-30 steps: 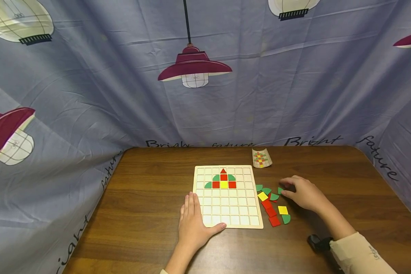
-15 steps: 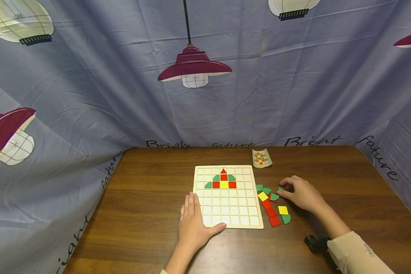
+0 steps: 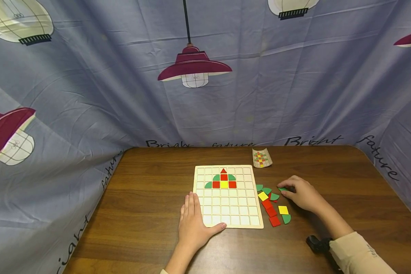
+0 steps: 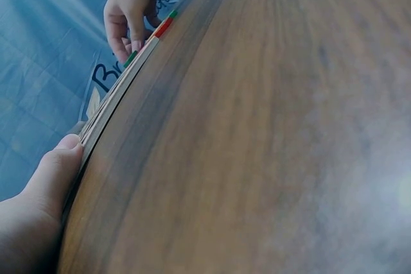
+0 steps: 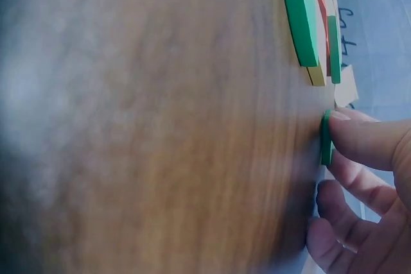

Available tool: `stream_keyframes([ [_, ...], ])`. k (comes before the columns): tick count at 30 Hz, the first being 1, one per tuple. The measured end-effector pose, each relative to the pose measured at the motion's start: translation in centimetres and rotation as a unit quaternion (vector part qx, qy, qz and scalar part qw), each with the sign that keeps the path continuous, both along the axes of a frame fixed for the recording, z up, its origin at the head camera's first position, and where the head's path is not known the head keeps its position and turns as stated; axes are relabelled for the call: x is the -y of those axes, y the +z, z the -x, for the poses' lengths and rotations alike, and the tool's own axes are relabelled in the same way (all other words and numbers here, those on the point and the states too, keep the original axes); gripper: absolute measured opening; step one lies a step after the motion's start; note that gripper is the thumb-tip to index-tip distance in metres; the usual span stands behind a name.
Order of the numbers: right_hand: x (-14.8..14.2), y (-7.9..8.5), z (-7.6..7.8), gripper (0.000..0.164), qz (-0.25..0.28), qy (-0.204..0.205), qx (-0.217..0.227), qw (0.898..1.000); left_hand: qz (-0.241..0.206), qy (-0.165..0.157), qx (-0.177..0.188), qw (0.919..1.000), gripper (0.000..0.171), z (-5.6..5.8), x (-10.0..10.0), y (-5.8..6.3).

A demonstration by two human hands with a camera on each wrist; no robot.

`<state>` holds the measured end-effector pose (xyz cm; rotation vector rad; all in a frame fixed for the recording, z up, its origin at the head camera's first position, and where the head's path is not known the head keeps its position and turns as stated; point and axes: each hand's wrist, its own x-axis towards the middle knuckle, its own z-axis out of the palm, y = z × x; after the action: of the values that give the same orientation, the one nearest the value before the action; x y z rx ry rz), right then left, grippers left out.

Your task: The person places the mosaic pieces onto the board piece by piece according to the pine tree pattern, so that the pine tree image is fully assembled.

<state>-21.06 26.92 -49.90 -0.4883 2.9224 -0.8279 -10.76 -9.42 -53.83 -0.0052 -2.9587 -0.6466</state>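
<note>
A pale square grid board (image 3: 239,210) lies on the table, carrying red, green and yellow tiles near its top. My left hand (image 3: 190,224) rests at its lower left corner, fingers straight along the left side and thumb on the front edge; the thumb (image 4: 54,168) shows in the left wrist view. Right of the board, my right hand (image 3: 303,194) pinches a green quarter-circle tile (image 5: 326,138) between thumb and fingers, low over the table. The fingers partly hide that tile in the head view.
Between board and right hand lie loose tiles: several red squares (image 3: 271,212), a yellow square (image 3: 283,210) and green quarter circles (image 3: 286,219). A small curved card (image 3: 262,158) with a coloured tile pattern stands behind them. A printed curtain (image 3: 205,114) hangs beyond the table's back edge.
The right thumb and fingers have come together on the green quarter-circle tile, which has shifted slightly under them. The left hand and board have stayed put.
</note>
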Motion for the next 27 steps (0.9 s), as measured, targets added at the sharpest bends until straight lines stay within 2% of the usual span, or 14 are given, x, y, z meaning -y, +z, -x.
stream_keyframes([
  [10, -0.33, 0.06, 0.06, 0.030, 0.018, 0.018, -0.010, 1.000, 0.003, -0.002, -0.011, 0.9999, 0.137, 0.03, 0.05, -0.10],
  [15, -0.74, 0.03, 0.01, 0.029, 0.013, -0.011, -0.002, 1.000, 0.006, -0.001, -0.012, 0.9999, 0.137, 0.04, 0.05, -0.12],
  [20, -0.89, 0.13, 0.10, 0.040, -0.009, -0.034, 0.012, 0.999, 0.005, 0.000, -0.012, 0.9999, 0.137, 0.05, 0.06, -0.05],
  [27, -0.77, -0.08, 0.17, 0.027, -0.010, -0.040, 0.012, 0.999, 0.004, 0.001, -0.007, 1.0000, 0.137, 0.03, 0.08, -0.10],
])
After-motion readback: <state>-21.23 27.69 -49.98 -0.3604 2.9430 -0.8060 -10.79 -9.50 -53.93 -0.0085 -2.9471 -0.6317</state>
